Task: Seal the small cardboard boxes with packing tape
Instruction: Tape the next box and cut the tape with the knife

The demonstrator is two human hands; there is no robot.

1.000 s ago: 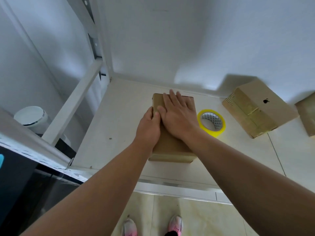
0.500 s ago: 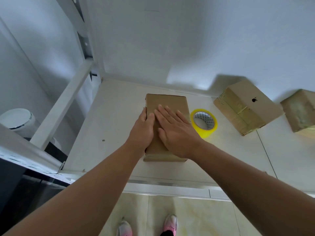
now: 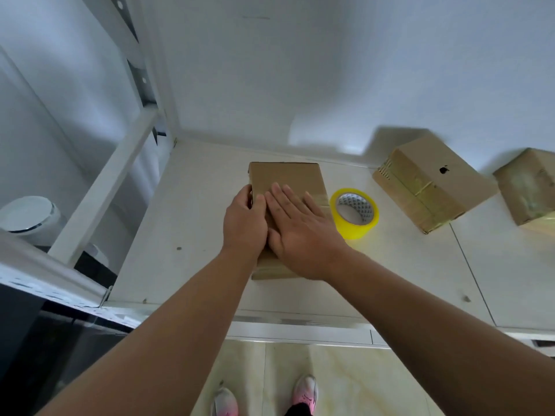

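Change: right hand (image 3: pixel 303 232) has slid back along the top of the cardboard box (image 3: pixel 285 175) toward the person since a second ago, baring the box's far end; left hand (image 3: pixel 244 223) keeps its place at the box's left edge.
Shoes: pink-and-white shoes (image 3: pixel 304 391) stand on the pale tiled floor (image 3: pixel 345 385), nearer than the box and below the shelf edge.
Right hand: flat, palm down, fingers straight and slightly spread, pressing on the near half of the box top.
Left hand: fingers wrap over the box's left edge and the thumb lies on top, touching the side of the right hand.
Cardboard box: lies flat on the white shelf (image 3: pixel 195 235), long side running away from the person; a glossy strip of tape shows on its top by the right fingertips.
Tape roll: yellow-tinted tape roll (image 3: pixel 354 229) lies flat just right of the box, not touching it.
Apple-logo box: the Apple-logo box (image 3: pixel 432 181), bound with tape, sits turned at an angle, right of the cardboard box and beyond the roll.
Second taped box: the second taped box (image 3: pixel 531 187) is farther right again, cut by the frame edge.
Rack beam: a white rack beam (image 3: pixel 102 190) slants down left of the box; a white round lid (image 3: pixel 27 214) sits farther left, below shelf level.
Wall: a white wall (image 3: pixel 300 70) rises behind the box.
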